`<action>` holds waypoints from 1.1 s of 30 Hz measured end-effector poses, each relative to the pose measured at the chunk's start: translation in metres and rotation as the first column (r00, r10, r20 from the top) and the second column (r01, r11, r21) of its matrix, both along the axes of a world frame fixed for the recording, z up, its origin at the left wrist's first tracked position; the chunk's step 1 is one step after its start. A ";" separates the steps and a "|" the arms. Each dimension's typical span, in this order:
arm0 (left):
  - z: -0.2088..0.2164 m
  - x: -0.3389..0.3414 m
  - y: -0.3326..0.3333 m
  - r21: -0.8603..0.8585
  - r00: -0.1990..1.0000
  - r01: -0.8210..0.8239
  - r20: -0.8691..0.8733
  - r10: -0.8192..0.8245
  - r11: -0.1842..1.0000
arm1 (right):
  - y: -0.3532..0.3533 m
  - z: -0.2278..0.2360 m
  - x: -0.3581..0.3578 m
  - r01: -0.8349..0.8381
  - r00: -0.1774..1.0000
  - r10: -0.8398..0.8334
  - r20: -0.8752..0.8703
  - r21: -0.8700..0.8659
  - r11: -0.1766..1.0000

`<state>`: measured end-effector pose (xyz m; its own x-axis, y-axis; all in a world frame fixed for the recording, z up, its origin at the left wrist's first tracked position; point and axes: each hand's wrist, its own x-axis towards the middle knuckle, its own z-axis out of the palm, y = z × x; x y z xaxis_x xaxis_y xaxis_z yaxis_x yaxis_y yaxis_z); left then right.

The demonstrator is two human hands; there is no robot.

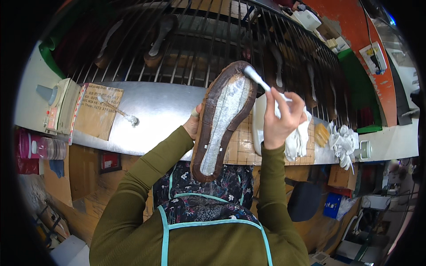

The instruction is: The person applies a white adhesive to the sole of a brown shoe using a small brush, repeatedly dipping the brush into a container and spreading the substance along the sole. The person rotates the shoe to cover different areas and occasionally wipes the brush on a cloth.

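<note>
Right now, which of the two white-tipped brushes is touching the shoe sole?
The brush in the right hand, its tip at the toe of the sole that the left hand holds. The other brush lies unused on the cardboard.

Brown shoe sole [224, 122] held upright, whitish glue down its middle, white brush [257, 78] touching its toe

Both forearms, in olive-green sleeves, rise from the lower edge and bend inward. The left hand [193, 124] sits mostly hidden, its thumb and fingertips curled in a grip. The right hand [282, 119] is raised higher, wrist cocked, fingers pinched closed with the knuckles facing the camera.
</note>
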<state>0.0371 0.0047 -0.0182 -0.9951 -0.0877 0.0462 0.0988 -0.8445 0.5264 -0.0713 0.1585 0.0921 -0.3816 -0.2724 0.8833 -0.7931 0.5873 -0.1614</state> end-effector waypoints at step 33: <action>-0.002 -0.001 -0.003 -0.022 0.997 -0.015 0.082 0.016 1.000 | 0.017 -0.023 0.038 -0.113 0.990 0.126 -0.059 0.180 0.977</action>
<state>0.0358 0.0016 -0.0199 -0.9941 -0.1029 -0.0336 0.0674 -0.8318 0.5510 -0.0332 0.1753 0.0696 -0.2759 -0.4661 0.8406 -0.8649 0.5018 -0.0056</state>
